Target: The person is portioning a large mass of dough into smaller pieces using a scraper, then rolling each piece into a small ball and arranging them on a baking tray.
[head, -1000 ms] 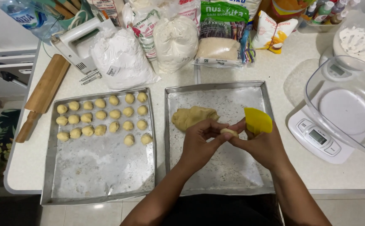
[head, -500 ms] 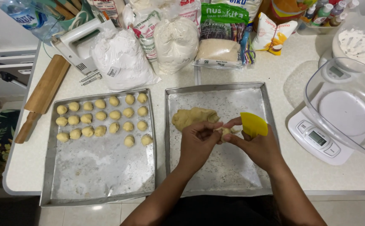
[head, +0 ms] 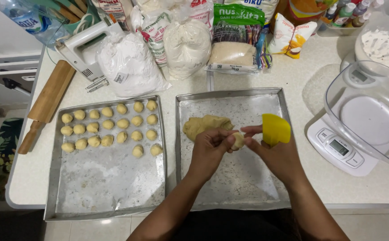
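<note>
You can't see most of the little dough piece (head: 237, 140), your fingers wrap it on both sides. The yellow scraper (head: 275, 129) is half buried in your right hand (head: 277, 154), so its lower edge is anyone's guess. Right of the dough tray (head: 230, 96), the clear scale bowl (head: 373, 116) runs off the frame edge. Behind that tray, the bag tops get cropped too, and the scale's display (head: 339, 147) is too tiny to make out.
</note>
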